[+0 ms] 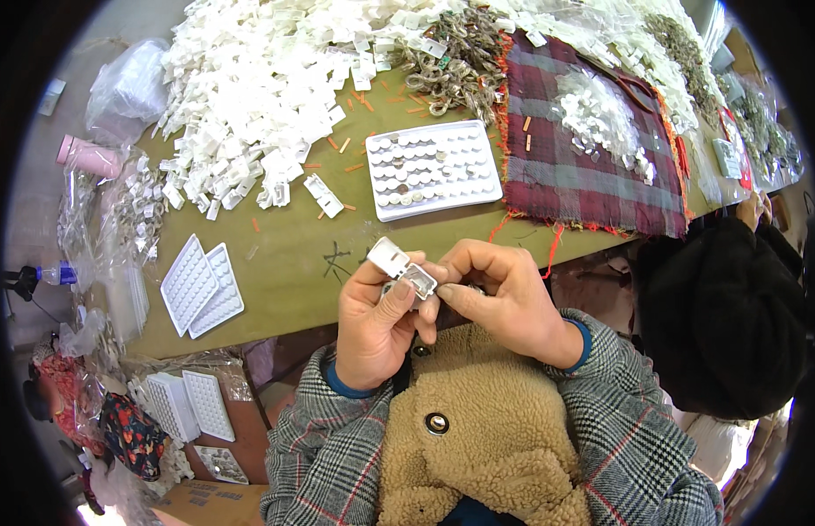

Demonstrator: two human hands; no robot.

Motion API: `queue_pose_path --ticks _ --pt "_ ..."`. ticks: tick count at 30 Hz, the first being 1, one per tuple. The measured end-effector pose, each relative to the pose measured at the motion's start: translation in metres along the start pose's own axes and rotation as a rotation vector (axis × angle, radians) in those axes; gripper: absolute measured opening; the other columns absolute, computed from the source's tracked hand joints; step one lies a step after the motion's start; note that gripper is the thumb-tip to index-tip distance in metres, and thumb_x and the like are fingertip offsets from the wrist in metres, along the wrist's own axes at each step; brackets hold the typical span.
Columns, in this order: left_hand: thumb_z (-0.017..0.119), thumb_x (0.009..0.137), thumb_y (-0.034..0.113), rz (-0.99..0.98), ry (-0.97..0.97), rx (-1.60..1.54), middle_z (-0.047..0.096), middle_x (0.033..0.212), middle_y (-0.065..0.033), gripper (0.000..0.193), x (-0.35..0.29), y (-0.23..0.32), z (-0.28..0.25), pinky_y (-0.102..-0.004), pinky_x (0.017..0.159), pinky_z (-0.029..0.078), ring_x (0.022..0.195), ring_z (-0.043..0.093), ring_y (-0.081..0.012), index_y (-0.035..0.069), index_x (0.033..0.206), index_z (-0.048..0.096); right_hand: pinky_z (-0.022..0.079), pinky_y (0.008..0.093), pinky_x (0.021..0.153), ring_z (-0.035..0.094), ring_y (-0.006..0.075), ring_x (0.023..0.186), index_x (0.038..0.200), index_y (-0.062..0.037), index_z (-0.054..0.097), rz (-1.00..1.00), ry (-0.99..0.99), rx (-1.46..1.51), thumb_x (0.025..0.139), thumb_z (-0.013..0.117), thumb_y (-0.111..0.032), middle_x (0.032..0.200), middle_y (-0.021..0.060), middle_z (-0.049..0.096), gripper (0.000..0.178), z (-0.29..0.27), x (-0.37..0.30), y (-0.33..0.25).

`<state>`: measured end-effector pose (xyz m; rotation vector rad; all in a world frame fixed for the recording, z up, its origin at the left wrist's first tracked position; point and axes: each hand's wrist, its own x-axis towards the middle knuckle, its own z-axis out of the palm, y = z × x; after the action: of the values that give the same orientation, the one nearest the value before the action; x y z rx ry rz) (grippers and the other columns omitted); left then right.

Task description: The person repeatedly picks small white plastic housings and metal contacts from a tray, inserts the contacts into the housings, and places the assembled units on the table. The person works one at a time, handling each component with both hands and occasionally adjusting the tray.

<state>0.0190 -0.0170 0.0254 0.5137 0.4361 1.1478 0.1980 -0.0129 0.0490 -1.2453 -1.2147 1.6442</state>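
Above the near edge of the olive table (284, 280), the left hand (377, 324) has its grip closed around a small open white hinged case (402, 266), while the right hand (508, 302) pinches at that case's inner edge.

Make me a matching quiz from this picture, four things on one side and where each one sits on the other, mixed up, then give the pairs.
Things:
1. small white hinged case
2. filled white tray
3. plaid cloth
4. two empty white trays

Places:
A. on the green table, left of the hands
B. right part of the table, under a heap of small clear pieces
C. held open between the left hand and right hand
D. middle of the table, beyond the hands

Pairs: 1-C, 2-D, 3-B, 4-A
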Motion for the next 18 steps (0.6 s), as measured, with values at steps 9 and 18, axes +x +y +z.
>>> queue_pose_path --ticks 9,18 --pt "0.064 0.095 0.001 -0.07 0.141 0.212 0.071 0.093 -0.014 0.021 0.0 -0.001 -0.004 -0.0323 0.07 0.064 0.077 0.07 -0.0177 -0.008 0.113 0.063 0.049 0.0367 0.06 0.06 0.0281 0.068 0.088 -0.0004 0.057 -0.598 0.07 -0.511 0.075 0.072 0.005 0.078 0.0129 0.056 0.02 0.0 0.007 -0.011" --pt "0.061 0.097 0.004 -0.111 0.132 0.202 0.07 0.097 -0.0152 0.025 0.006 0.01 -0.012 -0.0321 0.069 0.063 0.078 0.069 -0.0175 -0.006 0.119 0.061 0.052 0.0298 0.064 0.066 0.0202 0.071 0.091 0.0038 0.067 -0.631 0.316 -0.637 0.082 0.071 0.004 0.084 0.0121 0.066 0.01 -0.012 0.028 -0.024"
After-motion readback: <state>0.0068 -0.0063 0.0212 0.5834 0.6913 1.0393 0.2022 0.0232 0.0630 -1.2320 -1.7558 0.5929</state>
